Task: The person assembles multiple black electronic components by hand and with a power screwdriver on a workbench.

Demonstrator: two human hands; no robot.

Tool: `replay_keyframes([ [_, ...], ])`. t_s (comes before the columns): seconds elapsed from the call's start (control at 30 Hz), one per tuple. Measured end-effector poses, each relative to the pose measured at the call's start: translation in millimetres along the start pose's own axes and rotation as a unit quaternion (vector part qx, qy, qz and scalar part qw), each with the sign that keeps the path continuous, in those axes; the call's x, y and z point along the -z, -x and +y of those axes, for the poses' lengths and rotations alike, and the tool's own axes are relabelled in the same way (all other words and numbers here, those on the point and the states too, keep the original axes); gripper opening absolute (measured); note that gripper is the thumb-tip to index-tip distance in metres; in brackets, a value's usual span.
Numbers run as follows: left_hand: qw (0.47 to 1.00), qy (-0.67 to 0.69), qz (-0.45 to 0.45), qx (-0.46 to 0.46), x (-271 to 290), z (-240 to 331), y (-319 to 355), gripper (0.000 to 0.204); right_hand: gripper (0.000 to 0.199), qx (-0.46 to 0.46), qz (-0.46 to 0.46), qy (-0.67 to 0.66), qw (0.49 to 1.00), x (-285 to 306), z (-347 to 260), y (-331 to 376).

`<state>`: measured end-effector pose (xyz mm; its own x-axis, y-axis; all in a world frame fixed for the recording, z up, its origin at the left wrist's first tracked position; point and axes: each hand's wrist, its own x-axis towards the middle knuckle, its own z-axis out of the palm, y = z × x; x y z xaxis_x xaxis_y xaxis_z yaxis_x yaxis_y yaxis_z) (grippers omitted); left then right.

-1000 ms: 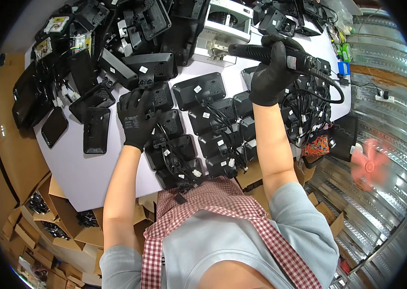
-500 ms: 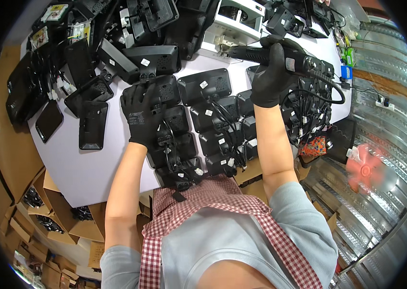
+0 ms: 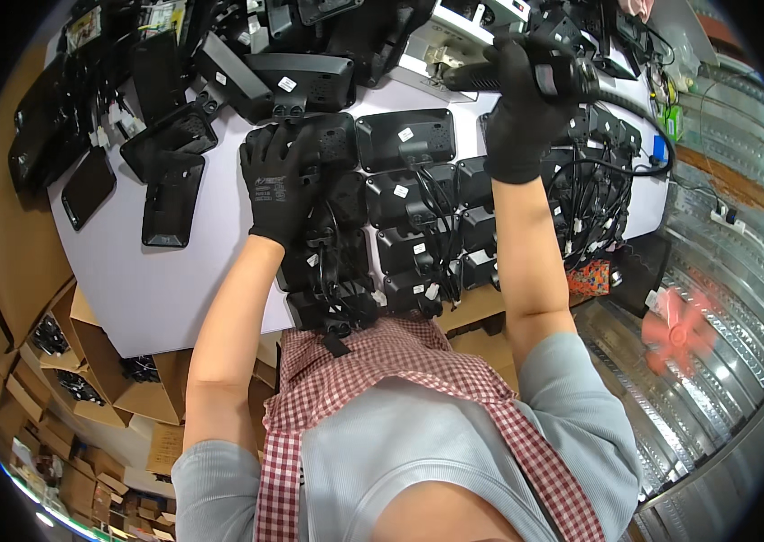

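A white table [image 3: 174, 280] carries rows of black devices [image 3: 405, 194] (cables hide many). The gloved left hand [image 3: 281, 185] lies spread on one black unit [image 3: 332, 140] at centre. Far right, the right hand [image 3: 517, 117] grips a power screwdriver [image 3: 526, 74], its tip hard to make out.

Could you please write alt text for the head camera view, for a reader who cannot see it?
A person's black-gloved left hand rests on a black plastic device casing among rows of similar casings on a white table, while the black-gloved right hand grips a black corded power screwdriver above them.
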<state>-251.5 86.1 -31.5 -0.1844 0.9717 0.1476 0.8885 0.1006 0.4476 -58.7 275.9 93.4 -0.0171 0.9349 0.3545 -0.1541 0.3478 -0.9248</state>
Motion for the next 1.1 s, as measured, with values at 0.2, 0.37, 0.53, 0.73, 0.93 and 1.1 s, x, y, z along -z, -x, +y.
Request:
replay_keyframes([
  [0.2,1.000,0.020,0.007,0.007,-5.3,-5.3,4.2,0.066,0.017,-0.056,0.040,-0.014,0.998,-9.2,-13.8,50.8],
  [0.37,1.000,0.021,-0.003,0.009,-7.8,-9.9,4.0,0.065,0.018,-0.045,-0.036,-0.010,0.998,-41.5,-1.7,74.8],
  [0.53,0.999,0.030,0.005,0.017,-8.5,-10.3,3.4,0.065,0.017,-0.045,-0.071,-0.064,0.994,-49.4,19.8,78.1],
  [0.73,0.999,0.031,-0.011,0.025,-8.0,-10.9,3.2,0.066,0.019,-0.050,-0.031,-0.065,0.996,-53.5,16.0,81.1],
  [0.93,0.999,0.036,-0.014,0.035,-7.5,-10.7,4.8,0.066,0.018,-0.040,-0.072,-0.038,0.996,-56.5,25.3,81.0],
  [1.1,0.999,0.044,-0.014,0.024,-2.8,-8.7,1.7,0.065,0.016,-0.006,-0.094,0.074,0.993,-63.5,39.9,84.9],
])
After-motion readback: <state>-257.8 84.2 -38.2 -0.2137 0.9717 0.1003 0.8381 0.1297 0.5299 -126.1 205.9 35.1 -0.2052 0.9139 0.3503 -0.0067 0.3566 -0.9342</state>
